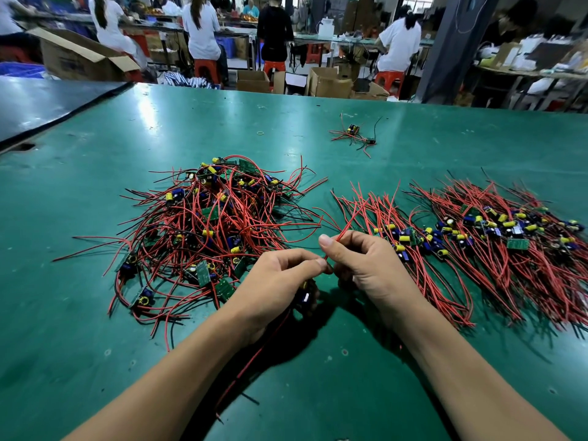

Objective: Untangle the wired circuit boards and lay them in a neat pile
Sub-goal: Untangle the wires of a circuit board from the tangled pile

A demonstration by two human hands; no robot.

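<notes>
- While the green tabletop (95, 313) fills most of the frame, seated people (200, 30) on red stools (203, 66) and open cardboard boxes (79, 58) line the top edge.
- A tangled heap (206, 224) of wired circuit boards lies left of centre. Its red and black leads cross in every direction, with green boards and yellow and blue parts caught among them.
- On the right, laid-out boards (477, 230) lie in two groups side by side. Their parts form a band across the middle, and their red leads fan toward the upper and lower edges.
- The left hand (280, 281), at lower centre, has its fingers curled round one circuit board (304, 296), whose leads trail toward the lower edge of the frame.
- The right hand (366, 262), just beside the left, pinches a red lead (345, 229) between thumb and forefinger; the lead slants up to the right.
- A small cluster (353, 135) of boards sits apart, upper right of centre.
- A yellow rubber band (260, 133) lies alone, upper centre.
</notes>
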